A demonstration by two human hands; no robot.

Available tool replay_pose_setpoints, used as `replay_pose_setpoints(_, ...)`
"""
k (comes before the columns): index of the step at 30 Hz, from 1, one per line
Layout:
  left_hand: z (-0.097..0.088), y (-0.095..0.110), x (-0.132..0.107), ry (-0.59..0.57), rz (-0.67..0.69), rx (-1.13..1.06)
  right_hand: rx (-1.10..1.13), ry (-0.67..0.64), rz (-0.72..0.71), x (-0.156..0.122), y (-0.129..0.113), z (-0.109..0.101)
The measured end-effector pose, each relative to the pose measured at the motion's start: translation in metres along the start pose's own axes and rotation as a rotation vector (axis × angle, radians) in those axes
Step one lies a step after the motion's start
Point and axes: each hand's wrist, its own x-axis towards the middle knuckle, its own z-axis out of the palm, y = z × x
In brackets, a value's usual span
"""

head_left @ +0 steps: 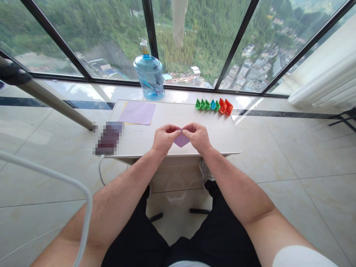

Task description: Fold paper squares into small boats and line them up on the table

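Over the middle of a small white table point(225, 139), my left hand point(164, 136) and my right hand point(198, 135) meet fingertip to fingertip. Both pinch the top of a small folded purple paper point(181, 141), whose lower point hangs toward me between the hands. Each hand's fingers are curled closed on the paper. A stack of purple paper sheets point(138, 112) lies flat at the table's far left. A row of several folded paper boats point(213, 105), green, blue and red-orange, stands along the far right edge.
A blurred dark object point(109, 139) lies at the table's left edge with a cable hanging from it. A blue water jug point(149, 76) stands on the window ledge behind. A metal pole point(47, 99) slants at left, a white cable point(83, 200) curves nearby.
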Motion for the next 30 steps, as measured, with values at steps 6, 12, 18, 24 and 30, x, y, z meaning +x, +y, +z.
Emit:
replay_pose_setpoints(6, 0.001, 0.001, -0.001, 0.001, 0.012, -0.025, 0.014, 0.007, -0.027, -0.001, -0.002, 0.001)
replay_pose_setpoints(12, 0.002, 0.002, -0.001, 0.031, 0.031, -0.017, 0.065, -0.029, 0.016, -0.003, -0.006, 0.0)
replay_pose_setpoints(18, 0.002, 0.005, -0.003, 0.061, 0.039, 0.002, 0.086, -0.063, 0.066, -0.003, -0.009, 0.001)
replay_pose_setpoints(24, 0.002, 0.003, -0.003, 0.061, 0.048, 0.012, 0.102, -0.058, 0.048, -0.003, -0.007, 0.0)
replay_pose_setpoints(30, 0.002, 0.004, -0.004, 0.042, 0.042, 0.031, 0.029, -0.01, 0.019, 0.001, 0.001, -0.001)
